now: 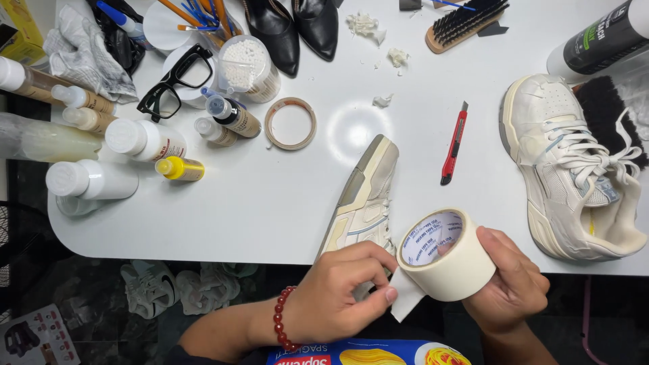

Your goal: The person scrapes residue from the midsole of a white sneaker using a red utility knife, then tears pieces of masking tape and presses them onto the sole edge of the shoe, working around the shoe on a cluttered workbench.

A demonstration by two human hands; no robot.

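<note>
Two hands at the near table edge. Right hand [510, 284] wraps closed around one wide roll of cream masking tape [446, 255], a finger inside the core. Left hand [341, 290], red bead bracelet [282, 318] at the wrist, pinches the loose tape end [407, 297] between thumb and fingers, just beside the roll. Two white sneakers: one [365, 203] on its side directly behind the hands, one [574, 169] upright, laced, far right. On the white table [270, 203]: one red utility knife [454, 143], one smaller tape ring [290, 124], two black heeled shoes [294, 30], one wooden brush [466, 23], one pair of black glasses [174, 81], one small yellow bottle [180, 168] among several pale bottles.
</note>
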